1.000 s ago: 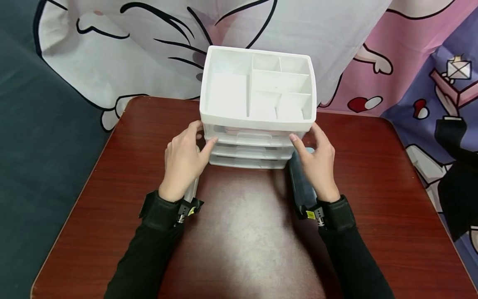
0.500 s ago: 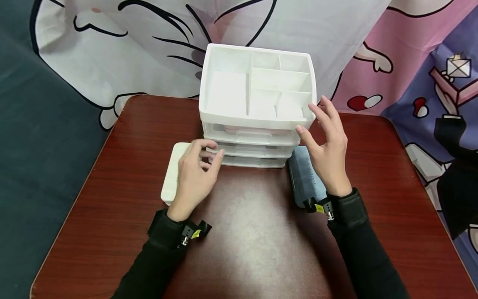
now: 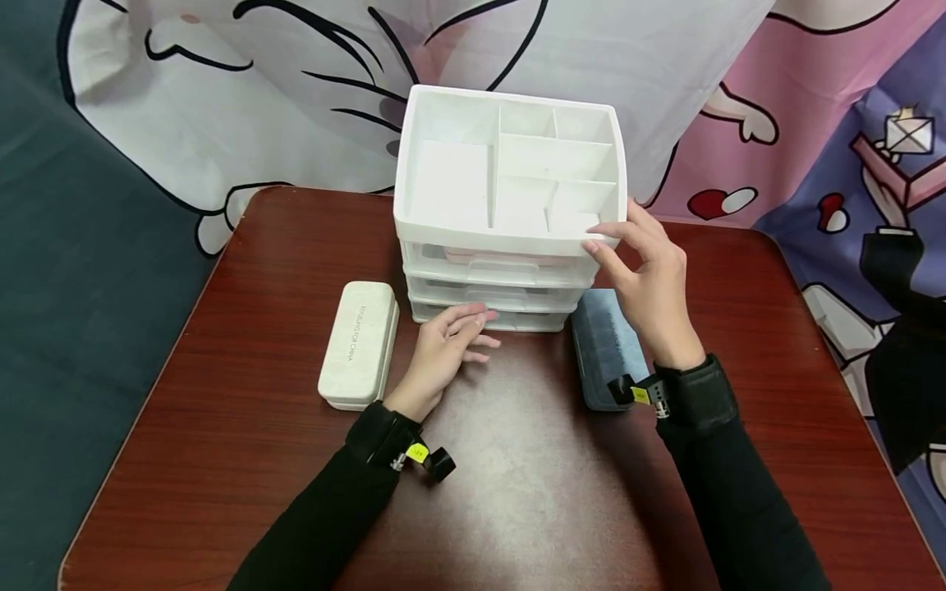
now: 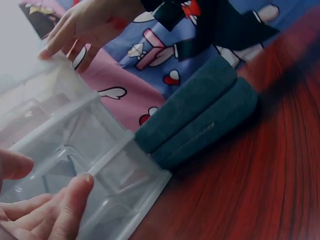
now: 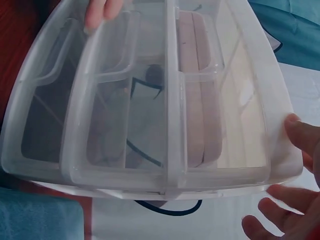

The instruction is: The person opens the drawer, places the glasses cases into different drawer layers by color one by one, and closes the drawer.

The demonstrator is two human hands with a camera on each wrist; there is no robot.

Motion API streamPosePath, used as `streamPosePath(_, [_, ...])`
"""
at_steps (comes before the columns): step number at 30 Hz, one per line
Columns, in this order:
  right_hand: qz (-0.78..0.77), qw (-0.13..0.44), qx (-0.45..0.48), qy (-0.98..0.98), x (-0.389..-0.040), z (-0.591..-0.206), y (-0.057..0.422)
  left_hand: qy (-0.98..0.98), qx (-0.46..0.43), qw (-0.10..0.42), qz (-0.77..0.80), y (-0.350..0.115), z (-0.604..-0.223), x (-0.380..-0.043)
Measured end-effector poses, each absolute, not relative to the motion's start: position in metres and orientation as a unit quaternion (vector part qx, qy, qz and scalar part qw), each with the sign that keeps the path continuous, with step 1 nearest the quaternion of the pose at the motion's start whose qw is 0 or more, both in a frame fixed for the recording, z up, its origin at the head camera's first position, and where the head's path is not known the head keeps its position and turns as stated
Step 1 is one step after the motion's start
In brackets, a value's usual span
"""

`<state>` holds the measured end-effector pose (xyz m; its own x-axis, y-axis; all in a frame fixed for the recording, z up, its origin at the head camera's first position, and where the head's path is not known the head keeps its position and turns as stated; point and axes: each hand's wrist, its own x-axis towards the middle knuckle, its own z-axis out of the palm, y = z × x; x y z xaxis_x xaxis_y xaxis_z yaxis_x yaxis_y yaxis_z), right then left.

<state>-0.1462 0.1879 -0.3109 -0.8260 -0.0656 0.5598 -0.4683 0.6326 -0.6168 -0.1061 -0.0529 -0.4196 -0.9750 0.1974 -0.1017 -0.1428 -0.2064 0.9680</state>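
A white drawer organizer [image 3: 510, 244] with clear drawers stands at the table's back edge. My right hand [image 3: 654, 291] holds its front right corner, with thumb and fingers about the top rim. In front of the lower drawers is my left hand [image 3: 443, 349], fingers loosely extended. The right wrist view shows its fingertips [image 5: 100, 15] right at the middle drawer's upper edge, with the palm out of sight. Through the top drawer a pink case [image 5: 200, 105] shows.
A cream case [image 3: 358, 345] with small lettering lies on the table left of the organizer. On the right lies a blue-grey case [image 3: 606, 349], partly under my right wrist. Printed cloth [image 3: 318, 123] hangs behind the brown table [image 3: 222, 410].
Both hands have left the organizer's sides. My left hand came down and right to the drawer fronts, uncovering the cream case. My right hand rose to the top corner and took hold.
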Motion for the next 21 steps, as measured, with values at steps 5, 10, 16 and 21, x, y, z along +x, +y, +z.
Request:
streamPosePath(5, [0.396,0.241,0.152,-0.873,-0.147,-0.309,0.189,0.56,-0.002,0.121,0.82,-0.043,-0.424,-0.114])
streamPosePath(10, [0.392,0.236,0.148,-0.877,-0.147,-0.309,0.188,0.501,-0.038,0.134,0.854,-0.035,-0.423,-0.118])
streamPosePath(16, [0.393,0.234,0.146,-0.877,-0.147,-0.309,0.188,0.449,-0.057,0.138,0.881,-0.027,-0.421,-0.118])
streamPosePath(21, [0.387,0.236,0.141,-0.88,-0.147,-0.309,0.188,0.435,-0.065,0.116,0.891,-0.019,-0.422,-0.12])
